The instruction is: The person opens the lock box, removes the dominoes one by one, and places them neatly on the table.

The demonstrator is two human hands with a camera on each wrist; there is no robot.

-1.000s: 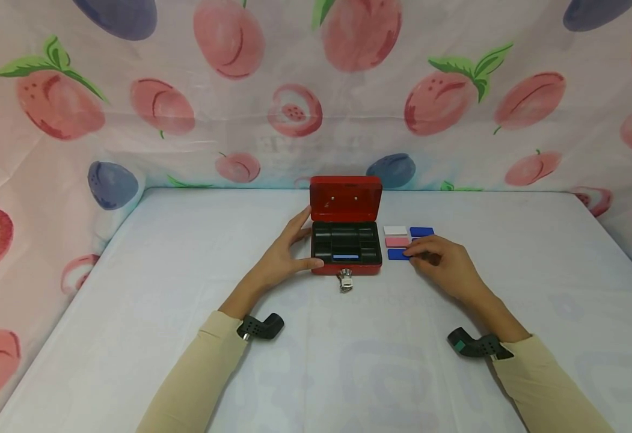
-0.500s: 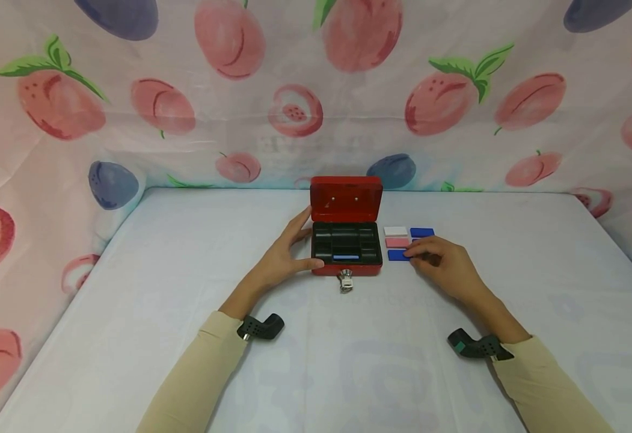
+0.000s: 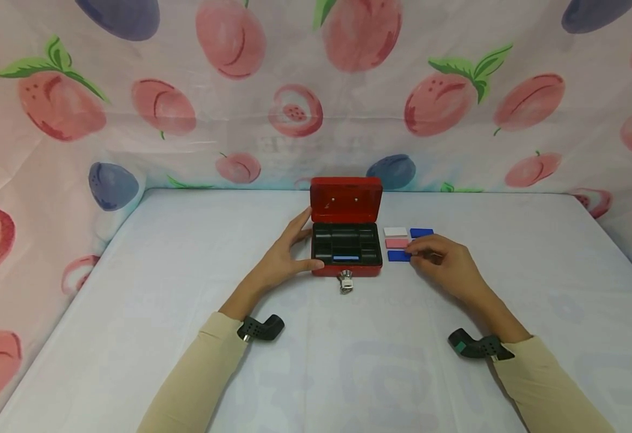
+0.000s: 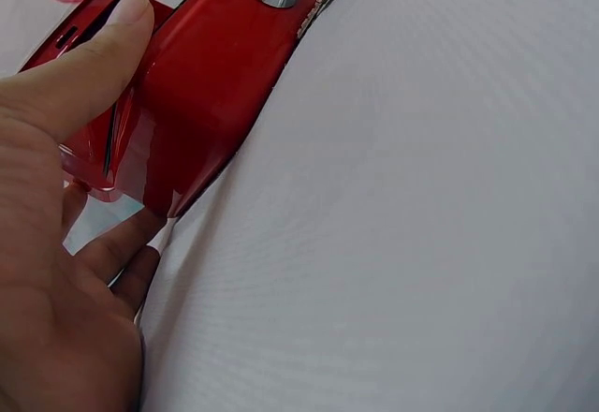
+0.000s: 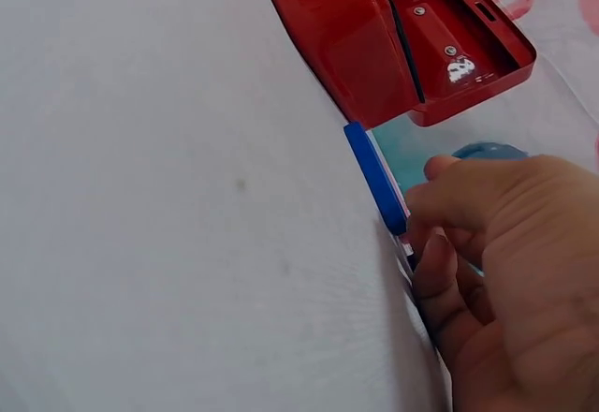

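Observation:
A red cash box [image 3: 370, 270] stands with its lid [image 3: 345, 199] raised and a black compartment tray [image 3: 345, 232] inside. In the tray's front middle compartment lies a small blue block [image 3: 345, 258]. My left hand [image 3: 280, 255] grips the box's left side, thumb on the front corner and fingers along the side, as the left wrist view shows. On the right, my right hand [image 3: 445, 264] has curled fingers touching the right end of a flat blue block [image 3: 398, 256]; whether they pinch it is hidden. Behind that block are a pink block [image 3: 397, 243] and a white block [image 3: 395, 231].
Another blue block [image 3: 421, 233] lies behind my right fingertips, which partly hide a further blue piece. A lock with keys [image 3: 346, 281] hangs at the box's front. White cloth covers the table [image 3: 316, 361]; a fruit-print curtain [image 3: 294, 150] stands behind.
My right fingertips have shifted very slightly to the right at the blue block. The left hand, the box and the blocks stay in place.

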